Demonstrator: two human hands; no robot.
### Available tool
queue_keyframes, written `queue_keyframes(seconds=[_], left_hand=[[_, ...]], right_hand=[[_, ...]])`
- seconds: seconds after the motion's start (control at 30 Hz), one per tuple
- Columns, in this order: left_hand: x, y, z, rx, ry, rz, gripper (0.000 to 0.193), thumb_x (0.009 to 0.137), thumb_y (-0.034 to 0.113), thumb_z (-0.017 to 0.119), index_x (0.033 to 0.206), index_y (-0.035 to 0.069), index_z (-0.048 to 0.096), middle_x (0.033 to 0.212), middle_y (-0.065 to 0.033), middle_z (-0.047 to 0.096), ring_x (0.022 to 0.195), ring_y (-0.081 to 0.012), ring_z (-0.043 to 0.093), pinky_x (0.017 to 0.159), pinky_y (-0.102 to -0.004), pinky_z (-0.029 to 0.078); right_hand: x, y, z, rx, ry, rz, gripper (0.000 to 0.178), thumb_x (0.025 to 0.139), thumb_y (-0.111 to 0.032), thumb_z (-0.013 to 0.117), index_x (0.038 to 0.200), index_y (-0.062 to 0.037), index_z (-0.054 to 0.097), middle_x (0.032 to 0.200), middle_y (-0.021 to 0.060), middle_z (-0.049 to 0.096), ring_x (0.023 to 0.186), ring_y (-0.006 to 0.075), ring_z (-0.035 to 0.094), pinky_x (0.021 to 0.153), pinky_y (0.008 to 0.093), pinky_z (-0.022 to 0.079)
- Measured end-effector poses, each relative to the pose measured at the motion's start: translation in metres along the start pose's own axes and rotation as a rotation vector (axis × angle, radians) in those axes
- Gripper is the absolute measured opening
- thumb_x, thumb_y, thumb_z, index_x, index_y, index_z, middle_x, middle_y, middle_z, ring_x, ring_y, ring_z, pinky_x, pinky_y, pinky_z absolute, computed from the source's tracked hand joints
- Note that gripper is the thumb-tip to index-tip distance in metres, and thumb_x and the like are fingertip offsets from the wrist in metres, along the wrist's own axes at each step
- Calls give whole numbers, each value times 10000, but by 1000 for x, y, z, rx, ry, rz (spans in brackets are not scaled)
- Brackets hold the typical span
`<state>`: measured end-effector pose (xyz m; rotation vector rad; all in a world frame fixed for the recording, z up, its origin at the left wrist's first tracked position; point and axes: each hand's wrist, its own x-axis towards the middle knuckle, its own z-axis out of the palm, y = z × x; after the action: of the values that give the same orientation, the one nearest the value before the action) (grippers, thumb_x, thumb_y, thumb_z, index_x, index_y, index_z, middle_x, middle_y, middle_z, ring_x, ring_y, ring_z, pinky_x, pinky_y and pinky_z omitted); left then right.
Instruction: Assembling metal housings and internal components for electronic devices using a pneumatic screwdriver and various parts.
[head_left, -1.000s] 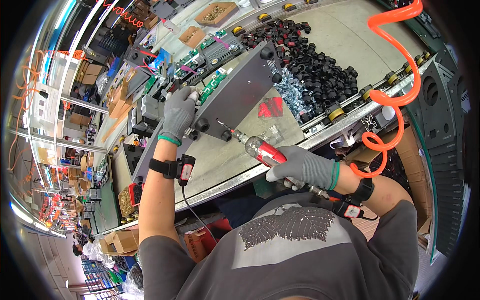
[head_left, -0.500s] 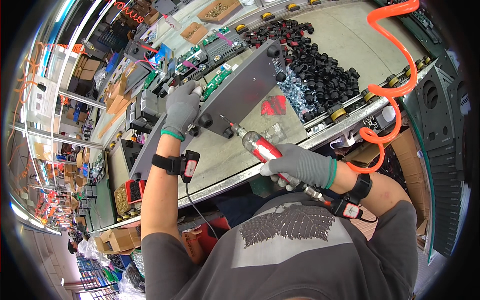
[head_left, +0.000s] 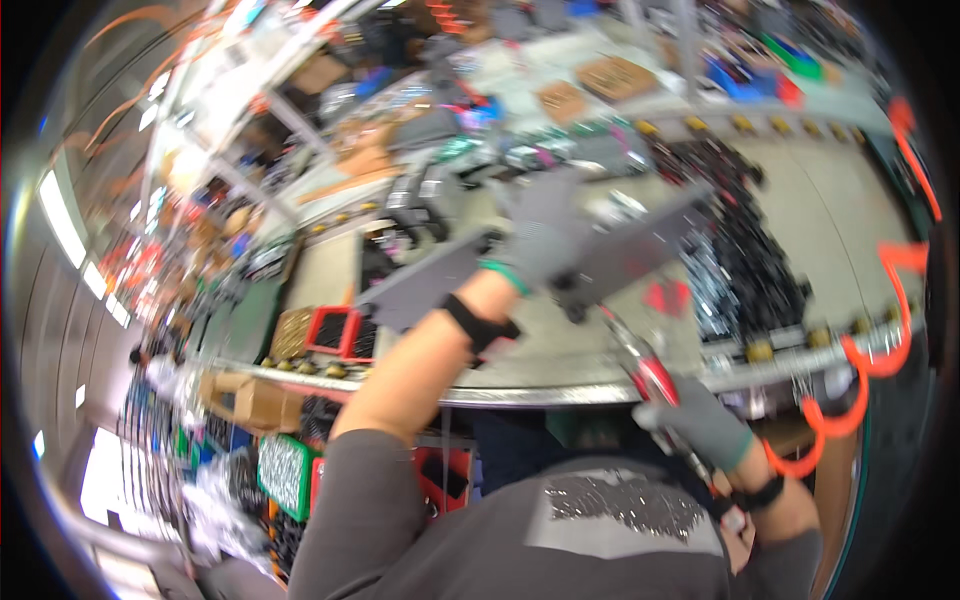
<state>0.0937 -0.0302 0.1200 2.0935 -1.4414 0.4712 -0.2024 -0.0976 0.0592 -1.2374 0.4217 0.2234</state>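
Observation:
The view is smeared by motion. My left hand (head_left: 545, 230), in a grey glove, lies across the middle of a long grey panel (head_left: 645, 238) and grips its upper edge. The panel is tilted, with dark round feet (head_left: 572, 298) showing on its near side. In my gloved right hand (head_left: 695, 425) is a red and silver power screwdriver (head_left: 652, 380). Its tip points up and left, close to the panel's lower edge but apart from it. A red patch (head_left: 668, 297) lies on the bench right of the tip.
Black parts (head_left: 740, 230) and clear bags of hardware (head_left: 712, 290) are heaped at the right. An orange coiled hose (head_left: 870, 360) hangs at the far right. Circuit boards (head_left: 530, 150) line the back. Red bins (head_left: 330, 328) stand near the bench's left front edge (head_left: 480, 396).
My view has swung, so the bench sits further right and lower. My left hand stays at the panel, and the screwdriver remains in my right hand, now pointing more steeply up.

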Motion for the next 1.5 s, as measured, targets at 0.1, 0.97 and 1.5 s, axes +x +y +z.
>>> queue_keyframes(seconds=[0.1,0.97,1.5], left_hand=[[16,44,11,-110,-342,-93,533,800,271,733,1281,75,617,1159,-197,694,1088,-375,665,955,-469,516],[-81,-43,19,165,-462,335,229,863,120,629,1078,185,673,1042,-41,676,1020,-261,664,882,-411,523],[-271,-78,-65,-309,-43,-689,313,852,158,747,1153,73,727,963,-134,745,887,-245,723,820,-359,566]], right_hand=[[-17,1,-5,-211,100,133,463,773,-184,800,1128,11,575,755,18,592,575,93,548,481,267,438],[30,-3,29,-1280,-68,-86,651,697,-542,755,1094,-36,653,911,222,706,848,398,698,786,459,548],[140,-10,122,-1122,177,-315,464,753,-344,705,1068,-24,586,873,242,688,850,431,691,781,497,540]])
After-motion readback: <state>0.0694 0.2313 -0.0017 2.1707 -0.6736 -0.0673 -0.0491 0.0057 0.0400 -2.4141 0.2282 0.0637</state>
